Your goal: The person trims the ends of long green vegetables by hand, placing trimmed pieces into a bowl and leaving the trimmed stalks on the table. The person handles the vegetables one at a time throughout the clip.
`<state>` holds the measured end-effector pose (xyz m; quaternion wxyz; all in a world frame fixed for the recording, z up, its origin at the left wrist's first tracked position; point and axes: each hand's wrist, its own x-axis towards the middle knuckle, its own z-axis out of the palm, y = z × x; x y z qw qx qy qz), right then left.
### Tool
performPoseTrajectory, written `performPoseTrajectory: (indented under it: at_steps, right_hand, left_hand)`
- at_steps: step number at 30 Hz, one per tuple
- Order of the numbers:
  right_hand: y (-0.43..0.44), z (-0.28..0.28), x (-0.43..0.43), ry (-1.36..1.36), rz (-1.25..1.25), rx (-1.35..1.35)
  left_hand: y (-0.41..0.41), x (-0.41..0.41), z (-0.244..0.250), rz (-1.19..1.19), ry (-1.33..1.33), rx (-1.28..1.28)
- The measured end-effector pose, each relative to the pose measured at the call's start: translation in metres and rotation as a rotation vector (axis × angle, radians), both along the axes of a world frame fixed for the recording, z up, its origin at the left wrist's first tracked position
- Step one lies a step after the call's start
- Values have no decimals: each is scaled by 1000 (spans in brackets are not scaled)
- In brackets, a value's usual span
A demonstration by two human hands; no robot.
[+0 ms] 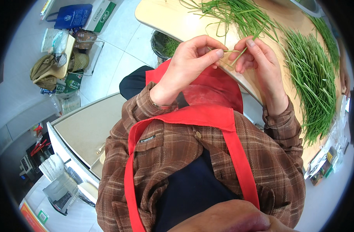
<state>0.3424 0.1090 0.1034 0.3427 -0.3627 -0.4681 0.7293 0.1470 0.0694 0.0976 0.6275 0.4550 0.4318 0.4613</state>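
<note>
My left hand (191, 59) pinches the thin end of a green stalk between thumb and forefinger, above the table's near edge. Close to its right, my right hand (262, 55) grips a few slender green stalks (239, 56), which look like chives or garlic chives, between thumb and fingers. Behind the hands, a loose heap of long green stalks (237, 14) lies on the pale wooden table (165, 14). A larger pile, more evenly lined up (313, 81), spreads along the table to the right of my right hand.
A dark bin (159, 43) holding green scraps stands on the floor below the table's edge. Another bunch (324, 34) lies at the far right, near another person's hand (344, 78). Clear plastic bags (337, 139) lie beyond the right pile. A chair (65, 62) with bags stands left.
</note>
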Motion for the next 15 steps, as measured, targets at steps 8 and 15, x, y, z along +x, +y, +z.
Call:
performPoseTrajectory:
  at_steps: [8,15]
  right_hand:
    - [4,-1,4,-37,-150,124]
    - [8,-3,5,22,-247,171]
  left_hand:
    - [-10,-16,-6,67,-15,-32]
    - [-24,-42,-8,163,7,-15]
